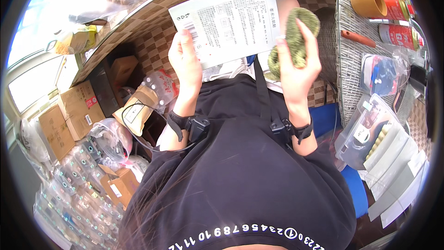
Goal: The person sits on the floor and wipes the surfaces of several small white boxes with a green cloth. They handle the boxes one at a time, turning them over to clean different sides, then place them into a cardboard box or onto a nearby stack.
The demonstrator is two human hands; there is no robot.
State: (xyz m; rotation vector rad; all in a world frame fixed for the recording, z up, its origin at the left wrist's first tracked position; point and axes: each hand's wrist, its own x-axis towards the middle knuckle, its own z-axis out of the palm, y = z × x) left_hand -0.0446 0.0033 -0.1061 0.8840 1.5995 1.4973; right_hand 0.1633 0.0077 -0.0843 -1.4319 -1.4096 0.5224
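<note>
My left hand (187,59) grips the lower left edge of a flat white packet (236,17), with the thumb on its printed face. The packet bears rows of writing, a barcode and small diagrams, and is held tilted above my lap. In my right hand (299,71) is a bunched green fuzzy cloth (295,41), squeezed between thumb and fingers. That hand's thumb is at the packet's right edge; I cannot tell whether it presses on it. Both wrists wear black straps with small black devices (198,126).
On the right, a grey woven table (347,62) bears tan cups (367,2), red-and-white cans (399,36), a wooden-handled tool (359,38) and a clear plastic box (353,146). At left stand cardboard boxes (81,107), a brown paper packet (138,107) and stacked clear containers (76,187).
</note>
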